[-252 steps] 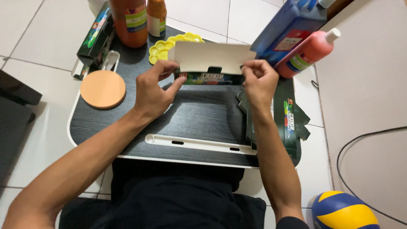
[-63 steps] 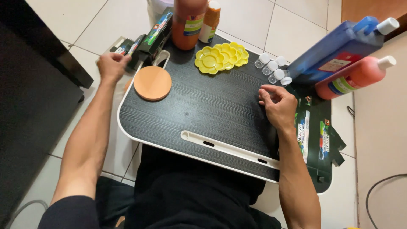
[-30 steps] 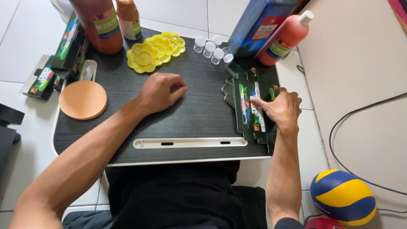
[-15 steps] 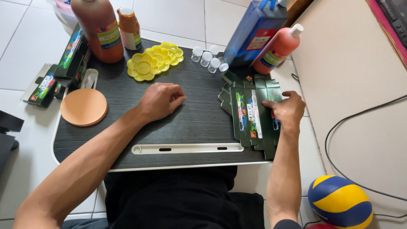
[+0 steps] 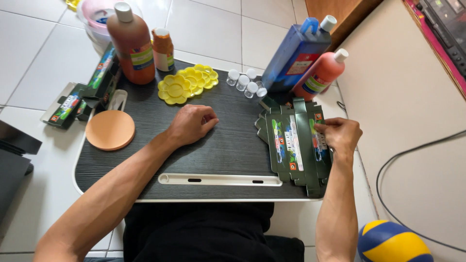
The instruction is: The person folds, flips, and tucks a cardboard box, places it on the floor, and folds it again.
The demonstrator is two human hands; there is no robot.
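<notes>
Nearest: dark clothing of the seated person at the lower edge; blue-and-yellow ball [image 5: 394,241] on the floor at lower right.

Bench [image 5: 145,165]: dark wood-grain top with pale rim; white slotted strip [image 5: 219,179] along the near edge.

Right hand [image 5: 341,134]: fingers pinched on the right edge of a stack of flattened dark green cartons [image 5: 296,140], which lies on the right end of the bench, partly overhanging.

Left hand [image 5: 191,123]: resting on the bare bench top at the centre, fingers loosely curled, holding nothing; well apart from the cartons.

Left side: round orange disc [image 5: 110,129] flat on the bench; just beyond it a small clear item, too indistinct to tell. Folded green boxes [image 5: 82,94] lie at the left rim, partly on the floor.

Middle distance: yellow flower-shaped palettes [image 5: 185,83], overlapping; four small clear vials [image 5: 246,82] with white caps, near the palettes.

Far: large brown bottle [image 5: 131,43], upright; small orange bottle [image 5: 163,48] just beside it; blue jug [image 5: 296,53] and red bottle [image 5: 320,75], both tilted, touching each other. Pink bowl [image 5: 99,14] behind the brown bottle.
</notes>
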